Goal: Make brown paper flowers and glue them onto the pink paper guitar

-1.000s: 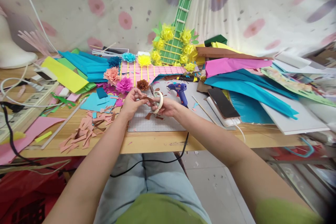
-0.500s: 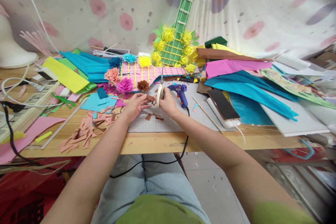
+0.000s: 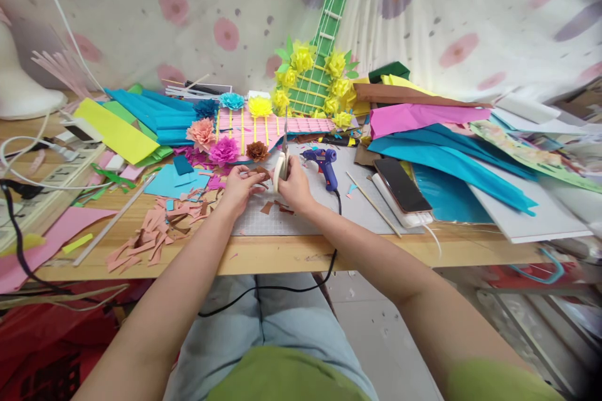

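Between the fingers of my left hand [image 3: 241, 189] is a small piece of brown paper [image 3: 260, 171]. My right hand [image 3: 297, 186] grips a pair of scissors [image 3: 281, 169] by the pale handles, with the blades pointing up and away from me. The two hands are close together over the grey cutting mat [image 3: 310, 223]. Brown paper scraps [image 3: 267, 207] lie on the mat below them. Just beyond my hands is a pink paper guitar [image 3: 277, 128] decorated with paper flowers, among them a brown flower [image 3: 257, 151].
A blue glue gun [image 3: 325, 168] lies right of my hands, its black cord running off the table edge. Farther right are a wooden stick [image 3: 374, 205] and a phone [image 3: 403, 185]. Salmon paper strips [image 3: 153, 232] are heaped at left. A green paper guitar [image 3: 316, 72] leans at the back.
The scissors have shifted slightly left and toward me, with the blades tilted differently. My left fingers have closed more around the brown paper.
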The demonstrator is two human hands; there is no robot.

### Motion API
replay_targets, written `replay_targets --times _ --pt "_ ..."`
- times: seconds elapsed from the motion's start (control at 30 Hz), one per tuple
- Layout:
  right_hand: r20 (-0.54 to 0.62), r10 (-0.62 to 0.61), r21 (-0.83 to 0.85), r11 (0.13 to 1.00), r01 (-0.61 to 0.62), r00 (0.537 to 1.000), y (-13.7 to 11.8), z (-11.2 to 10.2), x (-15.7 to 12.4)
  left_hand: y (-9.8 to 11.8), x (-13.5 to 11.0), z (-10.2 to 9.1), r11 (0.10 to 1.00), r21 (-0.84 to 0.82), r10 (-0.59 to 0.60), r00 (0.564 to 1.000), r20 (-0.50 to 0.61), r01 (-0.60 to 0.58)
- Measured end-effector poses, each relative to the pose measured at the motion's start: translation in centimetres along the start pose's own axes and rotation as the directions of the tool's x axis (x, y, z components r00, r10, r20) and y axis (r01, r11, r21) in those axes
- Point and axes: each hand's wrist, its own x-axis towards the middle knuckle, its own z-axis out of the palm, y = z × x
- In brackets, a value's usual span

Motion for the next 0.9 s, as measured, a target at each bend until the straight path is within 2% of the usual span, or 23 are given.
replay_targets --times 0.03,0.2,0.33,0.47,0.63,0.77,0.9 --pt "-0.007 0.004 0.008 1.0 -0.004 1.0 0.1 0.0 0.0 0.0 0.0 0.0 1.0 0.003 -0.001 1.0 -0.009 0.001" --pt "-0.196 -0.007 0.027 1.0 0.012 0.981 0.9 0.7 0.4 0.2 -0.3 0.1 0.999 0.015 0.031 0.999 -0.044 -0.03" --pt "-0.22 -0.037 0.067 0.996 0.053 0.975 1.3 1.3 0.7 0.1 0.0 -0.1 0.995 0.011 0.097 0.989 -0.112 -0.096" --pt "-0.228 -0.018 0.097 0.994 0.041 0.974 1.3 1.5 0.9 0.1 0.4 -0.3 0.989 -0.066 0.113 0.972 -0.204 -0.129" --pt "-0.259 0.024 0.157 0.988 0.018 0.966 1.4 2.2 1.4 0.0 0.0 0.3 0.994 -0.109 0.017 1.0 -0.022 -0.019" --pt "-0.311 0.024 0.241 0.969 0.054 0.95 1.5 2.9 1.8 -0.4 -0.1 0.6 0.996 -0.083 0.039 0.997 -0.062 -0.044" --pt "-0.233 -0.018 0.19 0.98 0.064 0.972 2.3 1.8 1.9 -0.3 0.1 0.2 0.993 -0.109 0.028 0.996 -0.09 -0.038"
